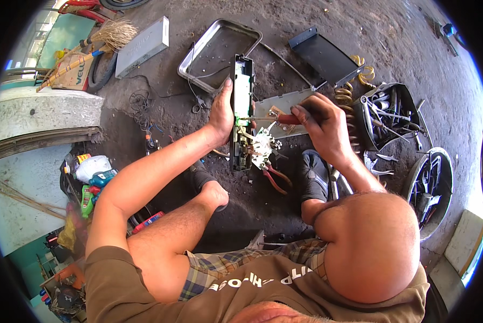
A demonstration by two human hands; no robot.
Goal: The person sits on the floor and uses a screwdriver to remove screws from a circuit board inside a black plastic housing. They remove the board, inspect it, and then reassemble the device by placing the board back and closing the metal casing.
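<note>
Gripping black casing (pixel 241 161) w/ L hand (pixel 222 116), holding screwdriver (pixel 288 119) in R hand (pixel 325 128), aiming tip at casing's mid. Prob. best to brace casing, keep tip square, press gently. Note pliers (pixel 275 181) nr casing's near end, tray (pixel 184 65) mostly L of its far end.

Left arm (pixel 163 164) bent, left hand (pixel 222 114) pointing forward, right hand (pixel 323 125) curled inward.

The long black housing (pixel 243 91) hides most fingers (pixel 227 91) of the left hand (pixel 221 116).
</note>
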